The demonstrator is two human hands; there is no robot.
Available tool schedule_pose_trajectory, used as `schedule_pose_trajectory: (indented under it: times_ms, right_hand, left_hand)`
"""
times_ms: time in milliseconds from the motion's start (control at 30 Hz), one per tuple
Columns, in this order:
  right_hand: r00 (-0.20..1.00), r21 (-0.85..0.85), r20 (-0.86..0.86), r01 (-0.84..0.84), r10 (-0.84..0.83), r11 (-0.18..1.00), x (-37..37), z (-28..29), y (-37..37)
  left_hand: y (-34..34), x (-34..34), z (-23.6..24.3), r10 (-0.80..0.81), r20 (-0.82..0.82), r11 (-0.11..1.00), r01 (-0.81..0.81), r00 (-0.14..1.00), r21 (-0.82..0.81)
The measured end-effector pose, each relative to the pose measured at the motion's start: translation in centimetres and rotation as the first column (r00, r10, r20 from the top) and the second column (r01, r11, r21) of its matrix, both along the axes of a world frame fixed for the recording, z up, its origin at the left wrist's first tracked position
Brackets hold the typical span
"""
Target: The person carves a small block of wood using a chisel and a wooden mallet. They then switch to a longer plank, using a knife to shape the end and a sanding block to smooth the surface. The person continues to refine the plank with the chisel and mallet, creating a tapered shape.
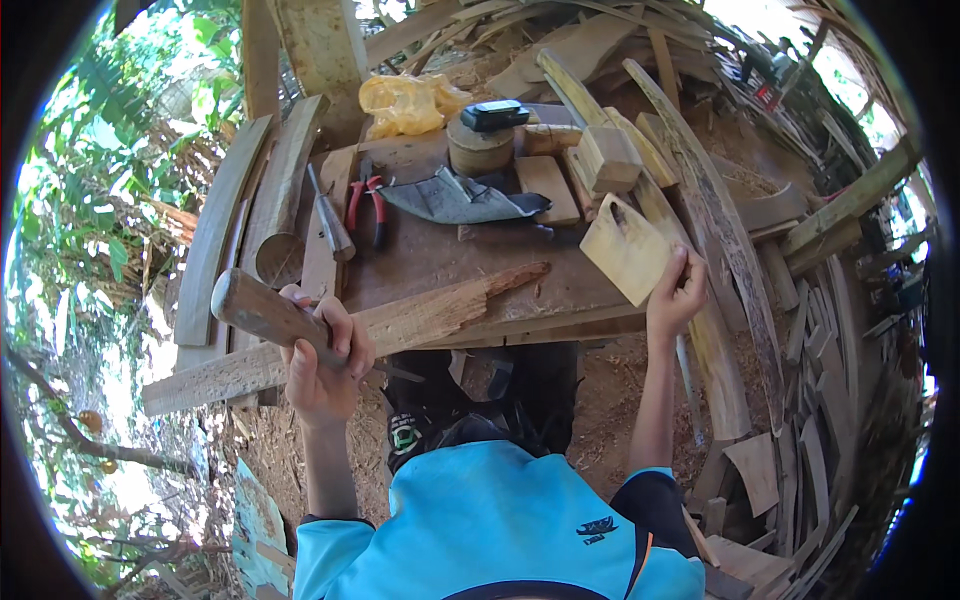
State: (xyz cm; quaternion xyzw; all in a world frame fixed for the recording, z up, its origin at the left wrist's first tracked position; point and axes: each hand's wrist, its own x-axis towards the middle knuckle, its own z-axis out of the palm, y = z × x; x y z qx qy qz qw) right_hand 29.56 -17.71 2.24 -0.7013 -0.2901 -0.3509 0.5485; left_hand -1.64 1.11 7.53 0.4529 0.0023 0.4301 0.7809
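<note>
My left hand point(325, 365) is closed round a thick, smooth brown wooden piece with a rounded end point(268, 312), shaped like a handle; the fingers hide its other end. Behind that hand lies a long rough plank point(420, 318) with a splintered tip, slanting across the bench's near edge. Whether the hand touches the plank, I cannot tell. My right hand point(677, 292) pinches the lower right edge of a flat, pale, four-sided wooden piece point(628, 250) with a dark mark near its top corner. It is held up in front of wooden blocks point(608, 160).
On the bench point(410, 270) lie red-handled pliers point(367, 205), a chisel-like tool point(332, 220) and a grey cloth-like piece point(455, 198). A black device point(495, 115) rests on a round wood block point(480, 148) near a yellow plastic bag point(410, 104). Wood offcuts point(825, 370) pile up at right.
</note>
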Motion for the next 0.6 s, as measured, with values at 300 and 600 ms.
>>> schedule_pose_trajectory:
  times_ms: [300,600]
  right_hand:
    - [0.758,0.747,-0.461,0.052,0.461,0.662,1.5,-0.7,-1.3]
    - [0.683,0.679,-0.665,0.386,0.302,0.624,-2.0,-5.2,-3.3]
  left_hand:
    - [-0.6,0.1,-0.7,0.005,-0.157,0.991,0.016,0.988,0.135]
    - [0.3,-0.9,-1.7,0.062,-0.247,0.986,-0.021,0.967,0.162]
